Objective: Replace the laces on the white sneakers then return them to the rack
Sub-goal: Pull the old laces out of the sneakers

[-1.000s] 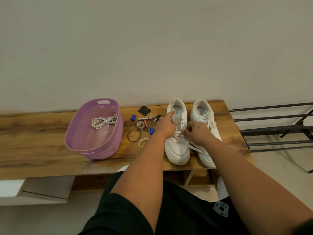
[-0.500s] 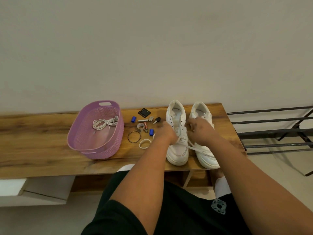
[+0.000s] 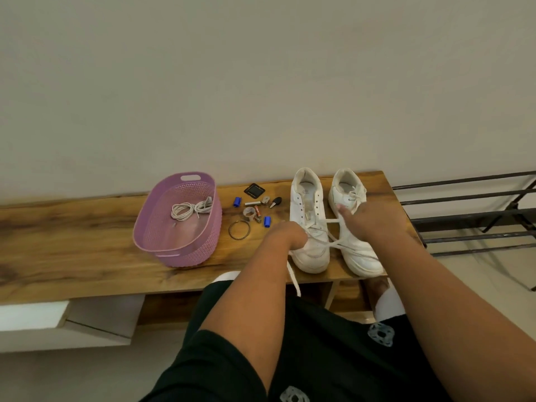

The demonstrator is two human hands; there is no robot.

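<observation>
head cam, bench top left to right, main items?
Purple basket holding coiled laces → metal ring → left sneaker, being unlaced → right sneaker, laces tied → black rack past the bench end.

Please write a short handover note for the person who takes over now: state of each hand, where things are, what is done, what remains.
Left hand: closed on the old white lace of the left white sneaker, pulling it out.
Right hand: gripping the same lace's other end, over the right white sneaker.
Both sneakers stand on the wooden bench; coiled white laces lie in the purple plastic basket; the black metal rack is to the right.
Done: left sneaker's upper eyelets emptied.
Left: finish unlacing, relace both, return them to the rack.
</observation>
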